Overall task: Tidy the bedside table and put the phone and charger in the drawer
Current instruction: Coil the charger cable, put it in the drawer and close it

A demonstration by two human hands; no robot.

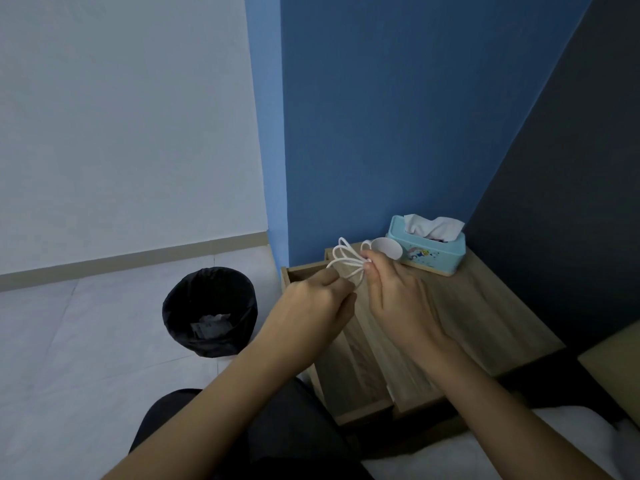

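Note:
A white charger cable [346, 259], wound into several loops, is held between both hands above the bedside table. My left hand [313, 306] grips the loops from the left side. On the right side, my right hand [398, 303] pinches them with thumb and fingers. Below the hands, the wooden drawer [349, 362] of the bedside table [485, 323] stands pulled out toward me. Its inside is mostly hidden by my hands. No phone is visible.
A light blue tissue box [427, 249] stands at the back of the tabletop, with a white cup [386, 249] next to it. A black-lined waste bin [211, 311] holding some scraps sits on the floor to the left. White bedding [571, 441] lies at lower right.

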